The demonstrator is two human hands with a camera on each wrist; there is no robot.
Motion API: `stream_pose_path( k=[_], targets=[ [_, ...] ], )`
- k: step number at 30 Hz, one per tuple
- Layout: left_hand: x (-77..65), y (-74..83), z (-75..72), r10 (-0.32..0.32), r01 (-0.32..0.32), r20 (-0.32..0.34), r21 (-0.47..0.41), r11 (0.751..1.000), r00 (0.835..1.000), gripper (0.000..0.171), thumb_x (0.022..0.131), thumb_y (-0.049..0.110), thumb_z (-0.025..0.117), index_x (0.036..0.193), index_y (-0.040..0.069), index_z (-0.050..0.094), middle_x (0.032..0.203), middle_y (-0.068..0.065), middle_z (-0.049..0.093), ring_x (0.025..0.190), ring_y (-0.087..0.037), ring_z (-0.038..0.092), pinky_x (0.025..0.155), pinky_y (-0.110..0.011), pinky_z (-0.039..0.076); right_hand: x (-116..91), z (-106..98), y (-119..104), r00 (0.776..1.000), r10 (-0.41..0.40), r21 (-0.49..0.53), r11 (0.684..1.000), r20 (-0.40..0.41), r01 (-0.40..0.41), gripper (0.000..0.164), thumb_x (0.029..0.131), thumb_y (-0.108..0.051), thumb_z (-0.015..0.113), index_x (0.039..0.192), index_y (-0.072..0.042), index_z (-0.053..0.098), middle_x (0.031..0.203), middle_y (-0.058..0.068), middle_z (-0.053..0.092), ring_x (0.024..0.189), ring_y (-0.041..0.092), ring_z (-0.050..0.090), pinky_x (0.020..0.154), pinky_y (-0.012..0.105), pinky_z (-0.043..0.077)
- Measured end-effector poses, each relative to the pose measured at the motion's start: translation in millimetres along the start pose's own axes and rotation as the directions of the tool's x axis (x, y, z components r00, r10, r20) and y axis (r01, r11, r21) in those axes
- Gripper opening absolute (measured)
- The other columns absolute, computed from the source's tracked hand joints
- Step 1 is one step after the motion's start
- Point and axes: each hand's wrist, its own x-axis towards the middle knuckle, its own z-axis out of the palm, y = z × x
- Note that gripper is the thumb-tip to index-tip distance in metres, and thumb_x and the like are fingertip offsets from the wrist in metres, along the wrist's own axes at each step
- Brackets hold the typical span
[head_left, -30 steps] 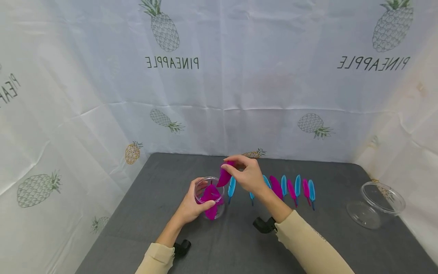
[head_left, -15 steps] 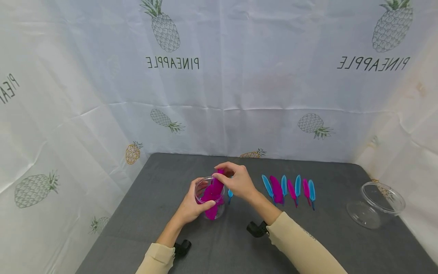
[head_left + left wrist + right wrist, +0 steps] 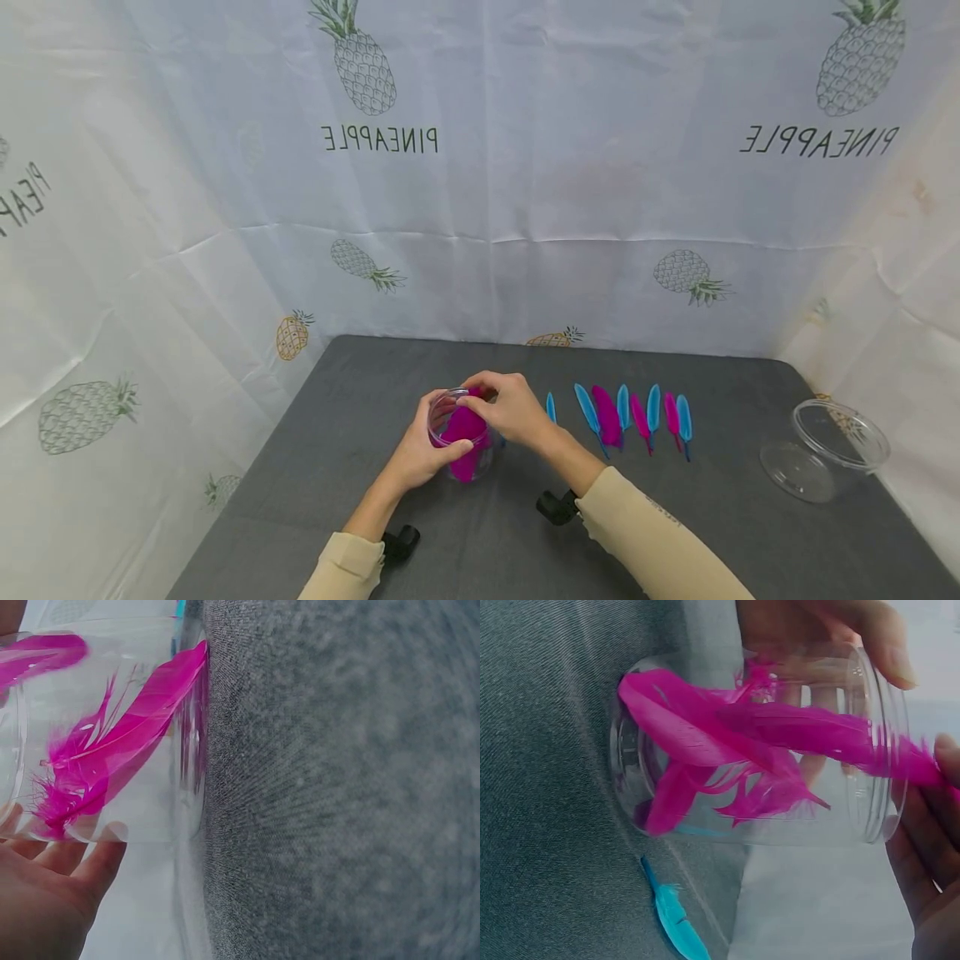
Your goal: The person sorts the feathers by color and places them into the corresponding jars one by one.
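My left hand point(image 3: 416, 450) holds a clear plastic jar point(image 3: 870, 682) upright on the dark table, with the thumb near the rim. Several magenta feathers point(image 3: 127, 742) lie inside it. At the mouth, my right hand point(image 3: 512, 408) pinches the end of another magenta feather point(image 3: 802, 729). Most of that feather is inside the jar, its end sticking out past the rim to the fingertips. Just outside the jar, a blue feather point(image 3: 679, 926) lies on the table. My right hand mostly hides it in the head view.
Right of my right hand runs a row of blue feathers point(image 3: 588, 408) and magenta feathers point(image 3: 607, 415). A second clear jar point(image 3: 840, 435) stands at the table's right side. White cloth point(image 3: 570, 183) with printed pineapples encloses the back and sides.
My right hand has moved left and down, bringing the magenta feather from above the jar into its mouth. The left hand and its jar stay in place.
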Motion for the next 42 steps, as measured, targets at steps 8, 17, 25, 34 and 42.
stream_pose_path(
  k=[8, 17, 25, 34, 42],
  targets=[
    [-0.3, -1.6, -0.4, 0.016, -0.016, 0.011, -0.008, 1.000, 1.000, 0.089, 0.088, 0.030, 0.080, 0.152, 0.008, 0.024, 0.152, -0.014, 0.039, 0.144, -0.035, 0.037, 0.118, -0.056, 0.030, 1, 0, 1, 0.998, -0.032, -0.115, 0.993, 0.052, 0.038, 0.012, 0.092, -0.014, 0.076, 0.101, -0.006, 0.079, 0.097, 0.002, 0.074, 0.093, 0.017, 0.063, 0.076, 0.034, 0.060],
    [-0.1, -4.7, 0.4, 0.032, -0.032, 0.007, -0.013, 0.999, 0.999, 0.087, 0.087, 0.030, 0.080, 0.151, 0.009, 0.025, 0.150, -0.015, 0.040, 0.143, -0.036, 0.038, 0.118, -0.057, 0.030, 2, -7, 0, 0.998, -0.029, -0.180, 0.983, 0.061, 0.039, 0.011, 0.094, -0.015, 0.074, 0.103, -0.009, 0.078, 0.101, -0.001, 0.074, 0.105, 0.019, 0.062, 0.091, 0.040, 0.056],
    [0.0, -2.6, 1.0, 0.000, -0.001, -0.005, -0.010, 1.000, 1.000, 0.088, 0.085, 0.029, 0.081, 0.151, 0.009, 0.025, 0.151, -0.017, 0.040, 0.144, -0.036, 0.037, 0.119, -0.055, 0.030, 2, -22, -8, 0.999, -0.008, -0.155, 0.988, 0.032, 0.013, 0.011, 0.093, -0.012, 0.075, 0.104, -0.010, 0.078, 0.102, -0.003, 0.073, 0.105, 0.017, 0.062, 0.093, 0.042, 0.055],
    [2.4, -2.4, 3.5, 0.007, -0.008, -0.015, -0.020, 1.000, 1.000, 0.091, 0.084, 0.026, 0.081, 0.151, 0.002, 0.024, 0.151, -0.026, 0.038, 0.143, -0.045, 0.036, 0.117, -0.062, 0.029, -6, -39, -14, 0.995, 0.027, -0.202, 0.979, 0.095, -0.007, 0.020, 0.094, -0.014, 0.075, 0.112, -0.006, 0.075, 0.110, 0.000, 0.072, 0.108, 0.018, 0.064, 0.092, 0.042, 0.056],
    [-0.1, -0.4, 0.0, 0.007, -0.007, -0.019, 0.011, 1.000, 1.000, 0.085, 0.084, 0.027, 0.082, 0.149, 0.012, 0.030, 0.148, -0.013, 0.045, 0.141, -0.035, 0.042, 0.116, -0.054, 0.035, -17, -52, -12, 0.991, 0.008, -0.298, 0.954, 0.132, 0.032, 0.023, 0.094, -0.018, 0.075, 0.116, -0.010, 0.074, 0.111, 0.000, 0.071, 0.105, 0.020, 0.066, 0.088, 0.040, 0.058]
  ],
)
